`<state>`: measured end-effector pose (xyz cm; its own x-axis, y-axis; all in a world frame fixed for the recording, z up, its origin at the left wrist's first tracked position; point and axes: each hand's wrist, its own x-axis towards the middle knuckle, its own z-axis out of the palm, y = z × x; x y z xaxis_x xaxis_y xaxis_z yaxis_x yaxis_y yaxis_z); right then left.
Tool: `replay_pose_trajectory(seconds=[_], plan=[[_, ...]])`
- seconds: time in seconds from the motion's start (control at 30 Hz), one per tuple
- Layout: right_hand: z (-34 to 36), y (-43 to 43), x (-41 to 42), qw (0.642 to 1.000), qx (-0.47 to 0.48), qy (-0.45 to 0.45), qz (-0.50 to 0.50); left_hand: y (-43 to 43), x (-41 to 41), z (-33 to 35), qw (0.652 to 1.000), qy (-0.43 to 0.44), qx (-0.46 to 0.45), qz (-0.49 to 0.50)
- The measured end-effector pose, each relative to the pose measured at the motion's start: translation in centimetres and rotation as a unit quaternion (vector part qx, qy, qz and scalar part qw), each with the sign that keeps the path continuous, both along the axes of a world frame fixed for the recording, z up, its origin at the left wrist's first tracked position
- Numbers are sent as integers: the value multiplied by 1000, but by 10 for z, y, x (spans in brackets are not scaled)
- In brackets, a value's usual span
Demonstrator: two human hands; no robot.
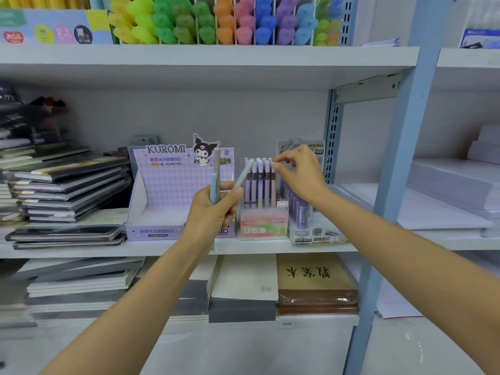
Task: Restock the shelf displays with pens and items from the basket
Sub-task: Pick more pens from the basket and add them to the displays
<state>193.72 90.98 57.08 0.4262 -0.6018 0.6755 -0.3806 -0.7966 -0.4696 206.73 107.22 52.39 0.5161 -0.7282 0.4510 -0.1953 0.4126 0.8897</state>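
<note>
My left hand (213, 209) is closed around a few pastel pens (215, 182): a blue one, a taupe one standing upright and a grey one tilted to the right. Just right of it stands a clear display box (263, 223) marked FRUIT SODA, with several purple and pastel pens (259, 182) upright in it. My right hand (300, 171) reaches over that box, thumb and forefinger pinched at the top of the rightmost pen there. No basket is in view.
A purple KUROMI display box (167, 190) stands left of the pen box, and a lead-refill display (311, 212) to its right. Notebook stacks (67, 185) fill the shelf's left. Highlighters (216, 20) line the shelf above. A blue upright post (400, 169) rises at the right.
</note>
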Motion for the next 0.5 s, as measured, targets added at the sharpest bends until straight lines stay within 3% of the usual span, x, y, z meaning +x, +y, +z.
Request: replay_pose_trajectory(seconds=[0.1, 0.2, 0.4, 0.5], plan=[[9, 19, -7, 985, 38, -91, 140, 3, -2, 1, 1000, -5, 5, -6], [14, 36, -9, 946, 121, -86, 287, 4, -6, 4, 1000, -9, 10, -22], [14, 41, -21, 910, 221, -182, 300, 17, -1, 6, 997, 61, 10, -52], [10, 38, -30, 903, 244, -174, 308, 24, 3, 9, 992, 121, -30, -28]])
